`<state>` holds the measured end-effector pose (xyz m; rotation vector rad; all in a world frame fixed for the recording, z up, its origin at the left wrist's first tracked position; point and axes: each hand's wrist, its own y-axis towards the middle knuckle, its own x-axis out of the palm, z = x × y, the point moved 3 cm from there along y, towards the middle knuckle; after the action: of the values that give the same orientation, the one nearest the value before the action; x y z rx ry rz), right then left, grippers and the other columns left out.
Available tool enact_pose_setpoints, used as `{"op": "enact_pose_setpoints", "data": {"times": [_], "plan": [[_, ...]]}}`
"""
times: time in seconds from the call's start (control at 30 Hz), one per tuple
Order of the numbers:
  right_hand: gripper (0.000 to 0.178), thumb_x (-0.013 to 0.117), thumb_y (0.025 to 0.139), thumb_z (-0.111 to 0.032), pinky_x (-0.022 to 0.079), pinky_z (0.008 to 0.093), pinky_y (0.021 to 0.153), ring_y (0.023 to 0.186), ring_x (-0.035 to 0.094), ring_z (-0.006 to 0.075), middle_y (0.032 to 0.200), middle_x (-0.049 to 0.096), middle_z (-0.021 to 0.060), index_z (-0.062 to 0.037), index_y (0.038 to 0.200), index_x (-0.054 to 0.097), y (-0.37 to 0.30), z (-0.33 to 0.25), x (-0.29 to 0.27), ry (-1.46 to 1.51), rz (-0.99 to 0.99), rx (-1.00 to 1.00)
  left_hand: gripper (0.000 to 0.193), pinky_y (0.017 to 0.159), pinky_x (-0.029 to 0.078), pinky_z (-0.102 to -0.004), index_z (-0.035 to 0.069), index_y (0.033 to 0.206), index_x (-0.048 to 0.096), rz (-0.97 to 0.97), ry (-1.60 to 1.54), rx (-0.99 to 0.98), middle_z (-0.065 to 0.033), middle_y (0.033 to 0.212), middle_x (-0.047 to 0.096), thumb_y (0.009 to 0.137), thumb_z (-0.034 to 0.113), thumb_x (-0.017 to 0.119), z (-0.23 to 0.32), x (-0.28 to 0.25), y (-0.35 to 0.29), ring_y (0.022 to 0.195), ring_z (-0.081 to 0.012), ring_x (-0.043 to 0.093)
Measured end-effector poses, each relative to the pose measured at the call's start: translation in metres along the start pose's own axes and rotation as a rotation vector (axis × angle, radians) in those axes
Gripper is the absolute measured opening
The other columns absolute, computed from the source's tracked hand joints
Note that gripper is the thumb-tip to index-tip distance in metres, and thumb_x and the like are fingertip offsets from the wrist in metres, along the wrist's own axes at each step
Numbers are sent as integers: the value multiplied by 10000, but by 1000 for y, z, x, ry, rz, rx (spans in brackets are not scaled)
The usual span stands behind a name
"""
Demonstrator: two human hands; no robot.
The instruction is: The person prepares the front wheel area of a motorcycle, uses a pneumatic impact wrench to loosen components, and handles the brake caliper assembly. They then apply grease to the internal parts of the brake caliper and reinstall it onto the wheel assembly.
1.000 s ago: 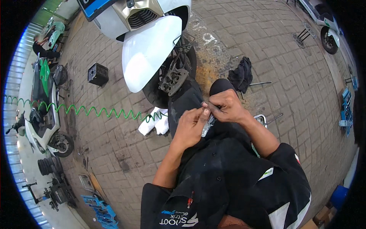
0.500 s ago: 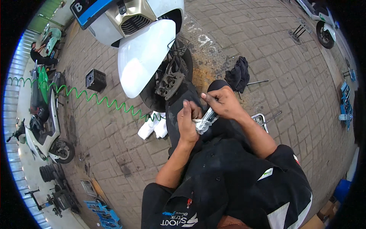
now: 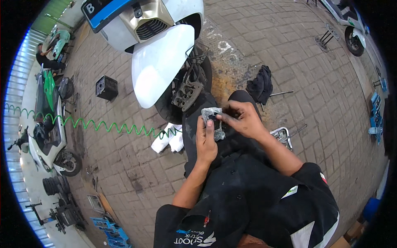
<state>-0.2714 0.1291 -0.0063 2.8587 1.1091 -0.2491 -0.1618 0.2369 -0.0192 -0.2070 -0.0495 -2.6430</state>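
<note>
A crinkled clear plastic packet [image 3: 211, 110] with a small dark piece inside or against it sits above my lap. My left hand [image 3: 206, 139] grips its near side, thumb pointing up. From the right, my right hand [image 3: 245, 118] pinches at the dark piece with thumb and forefinger; its exact kind I cannot make out. Just beyond my hands, a brake caliper [image 3: 187, 96] hangs beside the front wheel of a white scooter, under its white front fender [image 3: 161, 62].
White cloths [image 3: 168, 138] lie left of my knee, by a coiled green air hose [image 3: 105, 127]. A black cloth [image 3: 260, 84], a metal rod [image 3: 282, 93] and a metal tray [image 3: 283, 137] are on the right. A black box [image 3: 106, 87] stands left. Another person [image 3: 47, 58] sits far left.
My hands have turned the packet from a slanted hold to a more upright one, showing its face and the dark piece. The right fingers have come in against it.
</note>
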Motion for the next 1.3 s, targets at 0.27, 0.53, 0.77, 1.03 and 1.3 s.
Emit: {"op": "enact_pose_setpoints", "data": {"times": [0.27, 0.53, 0.77, 1.03, 1.3], "plan": [[139, 637, 879, -111, 435, 322, 620, 665, 527, 159, 750, 567, 126, 18, 863, 587, -2, 0, 19, 68, 22, -127, 558, 401, 421, -270, 31, 904, 591, 3, -248, -197, -49, 550, 542, 1012, 506, 318, -16, -10, 2, 413, -140, 507], [175, 637, 764, -9, 445, 291, 657, 747, 554, 170, 828, 550, 101, 10, 925, 572, -10, 9, 14, -106, 52, -246, 516, 393, 429, -256, 23, 910, 615, -16, -140, -331, -55, 604, 578, 1025, 434, 325, -22, -17, 4, 426, -136, 525], [266, 683, 767, -96, 471, 326, 725, 863, 601, 241, 927, 584, 146, 23, 983, 583, -15, 19, 10, 143, -82, -175, 297, 600, 404, -261, -14, 848, 562, 57, 266, 110, -42, 713, 526, 1001, 227, 479, -20, -15, 7, 655, -104, 476], [281, 716, 858, -184, 479, 303, 690, 775, 595, 147, 892, 645, 84, 17, 995, 574, -20, 28, 27, 86, -35, -196, 261, 639, 409, -269, 25, 837, 523, 454, 76, 135, -34, 759, 543, 1015, 208, 469, -35, -32, 9, 682, -120, 491], [252, 680, 902, -157, 427, 219, 720, 841, 526, 60, 911, 580, -3, -20, 1059, 538, -29, 59, 44, 468, 188, -2, 214, 652, 489, -261, 70, 829, 525, 463, -494, -75, -36, 751, 603, 1003, 192, 503, -43, -33, 6, 668, -112, 579]]}}
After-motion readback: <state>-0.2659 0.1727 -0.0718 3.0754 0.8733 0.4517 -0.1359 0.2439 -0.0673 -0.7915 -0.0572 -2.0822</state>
